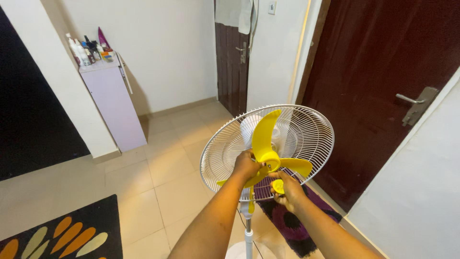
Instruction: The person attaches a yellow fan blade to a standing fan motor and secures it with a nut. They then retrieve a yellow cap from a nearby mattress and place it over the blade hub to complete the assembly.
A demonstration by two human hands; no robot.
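Yellow fan blade (pixel 266 144) sits on the hub inside the white rear grille (pixel 311 129). Left hand (pixel 246 164) closed on its lower blade; right hand (pixel 289 191) pinches a yellow cap (pixel 278 186) just below.

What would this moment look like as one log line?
left hand: on blade | right hand: holds yellow cap | fan grille: front off

One white fan guard (pixel 306 132); one yellow blade set (pixel 266 149) with three blades; one yellow cap (pixel 278 186); two dark doors (pixel 378 91); two rugs (pixel 62 235); one lilac cabinet (pixel 112 105).
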